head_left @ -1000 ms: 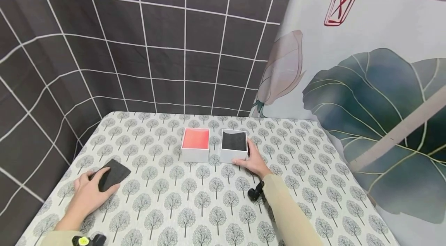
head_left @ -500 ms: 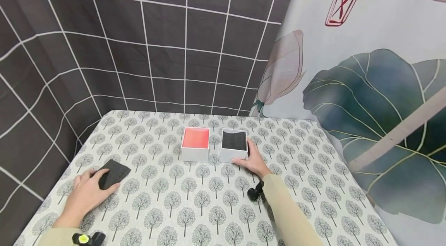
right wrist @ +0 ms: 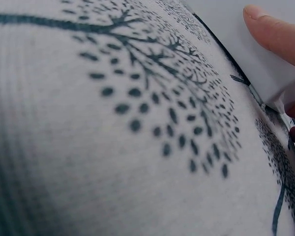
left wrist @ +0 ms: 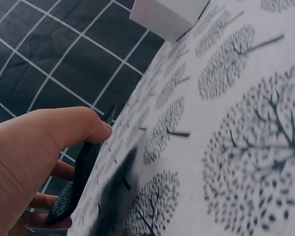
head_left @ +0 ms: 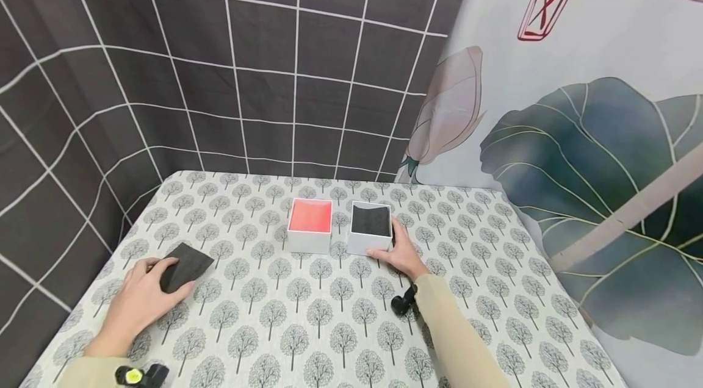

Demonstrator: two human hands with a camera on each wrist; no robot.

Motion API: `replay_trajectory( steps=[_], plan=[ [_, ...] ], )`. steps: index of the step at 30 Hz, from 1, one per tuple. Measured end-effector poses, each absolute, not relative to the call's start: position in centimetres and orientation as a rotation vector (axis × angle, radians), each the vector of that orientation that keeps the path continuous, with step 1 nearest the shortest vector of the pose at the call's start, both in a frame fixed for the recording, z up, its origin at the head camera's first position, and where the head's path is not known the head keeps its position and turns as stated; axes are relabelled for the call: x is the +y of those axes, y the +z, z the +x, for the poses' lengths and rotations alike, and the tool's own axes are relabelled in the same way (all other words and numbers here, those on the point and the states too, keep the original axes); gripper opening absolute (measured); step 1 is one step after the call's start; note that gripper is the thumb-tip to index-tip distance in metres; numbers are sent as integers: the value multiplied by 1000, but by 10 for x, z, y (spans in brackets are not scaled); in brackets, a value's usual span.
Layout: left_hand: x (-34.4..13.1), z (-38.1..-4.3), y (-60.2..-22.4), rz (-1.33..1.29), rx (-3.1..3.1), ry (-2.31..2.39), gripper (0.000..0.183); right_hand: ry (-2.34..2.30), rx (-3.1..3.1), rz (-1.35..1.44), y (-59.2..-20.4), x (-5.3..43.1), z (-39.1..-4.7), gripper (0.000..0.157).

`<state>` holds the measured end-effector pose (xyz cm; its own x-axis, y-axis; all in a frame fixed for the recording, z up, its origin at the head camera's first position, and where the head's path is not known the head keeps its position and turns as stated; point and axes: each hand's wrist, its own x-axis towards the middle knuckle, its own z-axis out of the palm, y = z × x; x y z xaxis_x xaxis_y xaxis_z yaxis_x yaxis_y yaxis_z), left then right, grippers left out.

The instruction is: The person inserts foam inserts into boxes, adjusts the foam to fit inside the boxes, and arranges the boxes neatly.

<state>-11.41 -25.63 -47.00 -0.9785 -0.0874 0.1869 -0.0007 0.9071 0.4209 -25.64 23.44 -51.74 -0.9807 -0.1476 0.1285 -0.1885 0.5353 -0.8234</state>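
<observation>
In the head view my left hand (head_left: pixel 140 302) pinches a thin, square black sheet with a foam-like texture (head_left: pixel 187 267) between thumb and fingers at the table's left side. The left wrist view shows the sheet (left wrist: pixel 81 177) bent between thumb and fingers, its shadow on the cloth beside it. My right hand (head_left: pixel 402 252) grips the right front corner of a white open box with black material inside (head_left: pixel 365 245); its thumb lies on the front wall and its other fingers are partly hidden behind the right side. In the right wrist view the thumb (right wrist: pixel 278 37) touches the white wall.
A second white box with red-orange material inside (head_left: pixel 309 243) stands just left of the black one, a narrow gap between them. A tree-patterned cloth (head_left: pixel 296 321) covers the table. A dark grid curtain (head_left: pixel 263 95) hangs behind, and a white leaf-printed one (head_left: pixel 576 132) at the right.
My left hand has shifted slightly up and to the right in the head view, and the black sheet has tilted with it. My right hand keeps its grip on the box.
</observation>
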Motion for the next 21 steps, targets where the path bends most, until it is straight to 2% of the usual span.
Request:
replay_trajectory(
  steps=[21],
  plan=[
    [-224, -127, -452, -105, -2741, -689, 63, 1508, -2678, 314, -518, 235, -257, 107]
  ],
)
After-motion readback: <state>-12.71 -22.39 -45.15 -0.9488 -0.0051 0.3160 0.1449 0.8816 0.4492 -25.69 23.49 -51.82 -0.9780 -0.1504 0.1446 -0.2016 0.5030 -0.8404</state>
